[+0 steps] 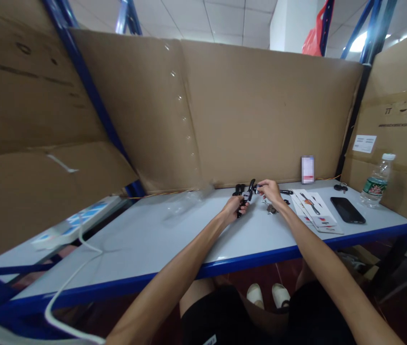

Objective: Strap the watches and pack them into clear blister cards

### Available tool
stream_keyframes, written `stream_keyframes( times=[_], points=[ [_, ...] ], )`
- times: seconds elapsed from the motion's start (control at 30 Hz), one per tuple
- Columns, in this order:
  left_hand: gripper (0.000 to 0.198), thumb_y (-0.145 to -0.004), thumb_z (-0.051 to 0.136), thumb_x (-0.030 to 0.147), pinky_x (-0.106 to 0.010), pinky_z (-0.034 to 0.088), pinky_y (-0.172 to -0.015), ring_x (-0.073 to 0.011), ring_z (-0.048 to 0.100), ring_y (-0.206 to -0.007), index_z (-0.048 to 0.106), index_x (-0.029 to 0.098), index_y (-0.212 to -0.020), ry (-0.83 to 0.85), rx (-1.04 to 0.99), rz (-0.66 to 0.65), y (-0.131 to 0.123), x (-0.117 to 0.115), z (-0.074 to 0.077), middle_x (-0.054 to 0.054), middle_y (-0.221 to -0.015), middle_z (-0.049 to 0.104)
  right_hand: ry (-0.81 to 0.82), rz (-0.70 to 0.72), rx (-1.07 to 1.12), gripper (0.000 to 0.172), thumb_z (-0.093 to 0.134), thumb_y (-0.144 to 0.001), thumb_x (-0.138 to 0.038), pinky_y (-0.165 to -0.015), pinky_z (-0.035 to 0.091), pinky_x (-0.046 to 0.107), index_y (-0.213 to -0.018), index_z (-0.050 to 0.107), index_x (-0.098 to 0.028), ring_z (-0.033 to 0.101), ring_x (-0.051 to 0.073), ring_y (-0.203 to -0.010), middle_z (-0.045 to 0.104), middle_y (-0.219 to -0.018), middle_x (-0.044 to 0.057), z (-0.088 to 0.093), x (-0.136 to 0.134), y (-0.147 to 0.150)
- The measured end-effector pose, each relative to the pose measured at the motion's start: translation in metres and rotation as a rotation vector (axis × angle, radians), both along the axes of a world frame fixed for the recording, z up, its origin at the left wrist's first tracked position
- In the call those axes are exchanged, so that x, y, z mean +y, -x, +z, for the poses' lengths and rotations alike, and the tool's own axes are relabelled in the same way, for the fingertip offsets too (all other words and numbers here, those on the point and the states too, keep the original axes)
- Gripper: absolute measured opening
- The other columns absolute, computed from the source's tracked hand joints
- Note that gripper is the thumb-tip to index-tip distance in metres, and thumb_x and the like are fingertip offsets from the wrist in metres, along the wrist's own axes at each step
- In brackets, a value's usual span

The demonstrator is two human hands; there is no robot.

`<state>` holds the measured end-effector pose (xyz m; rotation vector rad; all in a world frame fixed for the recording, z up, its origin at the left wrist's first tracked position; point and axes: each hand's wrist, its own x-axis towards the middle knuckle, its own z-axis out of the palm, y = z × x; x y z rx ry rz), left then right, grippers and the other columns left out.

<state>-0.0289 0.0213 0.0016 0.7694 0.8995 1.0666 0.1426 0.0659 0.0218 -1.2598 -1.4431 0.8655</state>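
Observation:
My left hand [232, 209] is closed around a slim black piece [251, 188] with a greyish part near its middle; its upper end points up from my fingers. Just to the right, my right hand [270, 189] has its fingers pinched together beside that piece. What they hold is too small to name. Behind my left hand lie more black pieces [238, 189]. Small shiny metal parts [271, 209] rest on the table under my right hand. Another black, handle-like piece [286, 192] lies past my right wrist.
The grey table [134, 239] has a blue front edge. To the right are printed cards [313, 208], a black phone [347, 210], a propped-up phone [307, 169], keys [340, 187] and a water bottle [376, 182]. Clear plastic wrap [185, 203] and a power strip [81, 223] are leftward. Cardboard [261, 115] walls the back.

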Motion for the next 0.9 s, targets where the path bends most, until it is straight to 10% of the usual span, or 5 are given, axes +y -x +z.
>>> stream_keyframes(
  times=[0.27, 0.7, 0.9],
  points=[
    [0.013, -0.098, 0.037, 0.015, -0.015, 0.019, -0.036, -0.0062, 0.036, -0.038, 0.043, 0.019, -0.088, 0.002, 0.036, -0.006, -0.009, -0.007, 0.002, 0.001, -0.062, 0.05, -0.214, -0.074, -0.332, 0.01, 0.07, -0.075, -0.014, -0.078, 0.05, 0.026, -0.081, 0.075, -0.021, 0.069, 0.018, -0.081, 0.075, -0.079, 0.002, -0.012, -0.01, 0.026],
    [0.019, -0.103, 0.032, 0.02, -0.015, 0.019, -0.035, -0.0064, 0.035, -0.037, 0.046, 0.018, -0.089, -0.009, 0.051, 0.014, -0.013, -0.014, 0.01, 0.001, -0.061, 0.049, -0.115, -0.166, -0.327, 0.039, 0.077, -0.07, -0.026, -0.074, 0.047, 0.027, -0.107, 0.066, -0.023, 0.066, 0.019, -0.084, 0.072, -0.088, 0.0, -0.016, -0.009, 0.021],
    [0.021, -0.103, 0.039, 0.028, -0.016, 0.019, -0.035, -0.0063, 0.034, -0.038, 0.049, 0.018, -0.088, -0.072, 0.03, 0.007, -0.013, -0.013, 0.007, 0.0, -0.061, 0.05, 0.029, -0.046, -0.163, 0.022, 0.073, -0.074, -0.03, -0.062, 0.046, 0.024, -0.093, 0.067, -0.021, 0.063, 0.015, -0.063, 0.067, -0.067, -0.004, -0.017, -0.006, 0.022]
  ],
)
